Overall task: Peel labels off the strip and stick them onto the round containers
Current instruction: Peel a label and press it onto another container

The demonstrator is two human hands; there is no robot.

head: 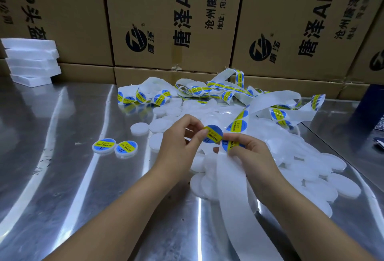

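**Head view**

1. Hands. The left hand (pixel 178 136) pinches a round blue-and-yellow label (pixel 213 133) by its edge between thumb and fingertips. The right hand (pixel 247 153) grips the strip (pixel 234 190) with curled fingers, just beside the next label (pixel 229 146). It cannot be told whether the pinched label is fully free of the backing.

2. Work done. Two labelled containers (pixel 115 148) lie side by side, touching, on the metal table (pixel 62 188), to the left of the hands. A bare length of strip runs from the right hand toward the camera.

3. Work left. A large pile of plain white containers (pixel 311 171) lies under and to the right of the hands; none in it shows a label. A tangle of strip (pixel 207 90) at the back, near the cartons (pixel 166 21), carries many unpeeled labels.

4. Assessment. The task is judged to be at an early stage. The current step is a peel; the label has yet to be placed on a container.
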